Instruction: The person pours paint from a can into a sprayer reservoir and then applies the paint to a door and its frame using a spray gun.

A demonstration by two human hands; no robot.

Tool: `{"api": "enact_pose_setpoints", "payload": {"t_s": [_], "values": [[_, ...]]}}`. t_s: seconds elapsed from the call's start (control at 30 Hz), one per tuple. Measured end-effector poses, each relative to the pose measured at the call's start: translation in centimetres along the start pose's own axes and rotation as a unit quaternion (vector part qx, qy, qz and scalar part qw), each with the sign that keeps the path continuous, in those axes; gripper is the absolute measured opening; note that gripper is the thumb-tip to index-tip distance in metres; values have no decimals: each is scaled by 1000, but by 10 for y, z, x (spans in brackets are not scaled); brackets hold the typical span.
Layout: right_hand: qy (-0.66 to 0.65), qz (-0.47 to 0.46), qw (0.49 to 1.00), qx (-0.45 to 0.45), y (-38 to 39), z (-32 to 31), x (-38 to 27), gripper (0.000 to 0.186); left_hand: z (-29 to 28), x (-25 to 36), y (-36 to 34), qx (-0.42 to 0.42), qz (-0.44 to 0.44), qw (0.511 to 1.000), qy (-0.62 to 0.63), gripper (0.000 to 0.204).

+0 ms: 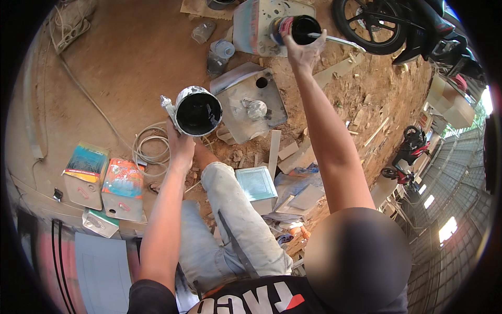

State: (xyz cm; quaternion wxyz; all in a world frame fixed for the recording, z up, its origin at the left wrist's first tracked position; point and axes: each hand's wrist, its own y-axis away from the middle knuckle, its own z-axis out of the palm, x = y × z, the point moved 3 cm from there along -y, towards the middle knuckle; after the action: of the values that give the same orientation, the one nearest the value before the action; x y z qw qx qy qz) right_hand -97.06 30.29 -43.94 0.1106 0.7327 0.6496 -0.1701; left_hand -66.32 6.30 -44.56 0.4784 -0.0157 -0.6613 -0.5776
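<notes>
My left hand [180, 144] is closed round what looks like a paint spray gun [168, 106], most of its handle hidden by the fingers. Its round, white-spattered cup [184, 97] faces up with a dark, wet inside. Farther off to the right, my right hand [305, 55] grips a paint can [282, 30] with a colourful side and black inside. A pale stick [342, 41] lies across the can's mouth, one end inside and the other jutting right; my fingertips touch it. The can is held over a paint-stained square tin [269, 44], tilted towards me.
Another stained tin [235, 112] stands between my hands, with clear plastic containers [222, 49] beyond it. Left are a coiled hose [144, 152] and coloured square tins [123, 183]. Wood scraps [274, 152] litter the dirt at right. A motorbike wheel [368, 23] stands near the can.
</notes>
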Motion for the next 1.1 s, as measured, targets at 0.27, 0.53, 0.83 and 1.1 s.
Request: {"api": "enact_pose_setpoints", "payload": {"t_s": [0.27, 0.53, 0.83, 1.1], "values": [[-3, -16, 1000, -19, 23, 16, 15, 120, -21, -9, 18, 12, -15, 1000, 15, 39], [144, -26, 947, -287, 237, 38, 66, 71, -36, -13, 37, 56, -8, 994, 93, 39], [-229, -291, 912, -178, 297, -123, -220, 74, -121, 36, 150, 72, 63, 987, 129, 51], [-109, -667, 639, -367, 531, -282, -419, 63, -227, 19, 359, 287, 200, 925, 147, 33]]}}
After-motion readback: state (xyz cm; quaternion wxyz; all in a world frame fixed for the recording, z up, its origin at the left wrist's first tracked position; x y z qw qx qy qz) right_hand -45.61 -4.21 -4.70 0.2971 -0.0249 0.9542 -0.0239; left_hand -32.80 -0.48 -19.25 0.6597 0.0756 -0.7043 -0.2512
